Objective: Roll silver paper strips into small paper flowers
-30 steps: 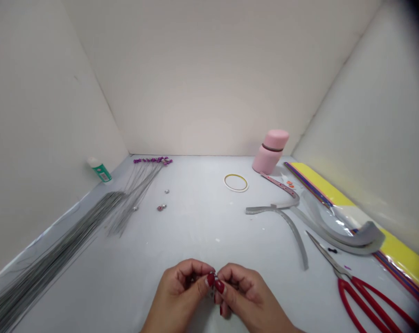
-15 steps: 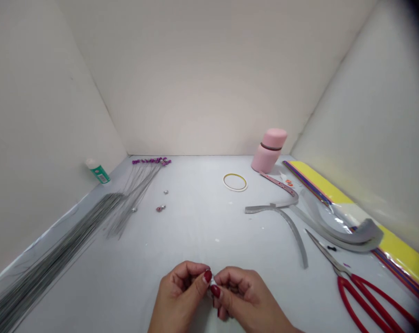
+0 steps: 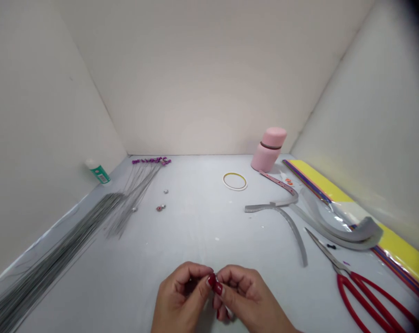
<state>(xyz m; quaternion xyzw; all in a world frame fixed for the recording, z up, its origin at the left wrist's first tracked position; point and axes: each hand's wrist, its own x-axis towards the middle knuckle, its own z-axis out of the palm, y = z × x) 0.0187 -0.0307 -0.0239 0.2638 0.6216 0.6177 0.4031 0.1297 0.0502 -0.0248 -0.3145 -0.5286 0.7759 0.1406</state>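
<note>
Close to the front edge of the view, my left hand [image 3: 185,293] and my right hand [image 3: 245,296] meet with their fingertips together. Both are closed in a pinch around a small pale piece, mostly hidden by the fingers, so I cannot make out its kind. A whitish bit shows below my right fingers. Ahead of my left hand lie small silvery curled pieces [image 3: 166,191], one of them with a reddish middle [image 3: 159,208]. Purple-tipped wire stems [image 3: 152,161] rest at the back left.
A thick bundle of grey wires [image 3: 60,252] runs along the left, near a green-and-white glue bottle [image 3: 100,174]. Rightward are a tape ring [image 3: 235,188], a pink flask [image 3: 269,150], grey strips [image 3: 292,226], red-handled scissors [image 3: 344,270] and packed coloured sheets [image 3: 399,245].
My left hand has shifted slightly right, and the two thumbs are now closer together. The pale piece between the fingertips is more hidden. Things on the table stay put.
</note>
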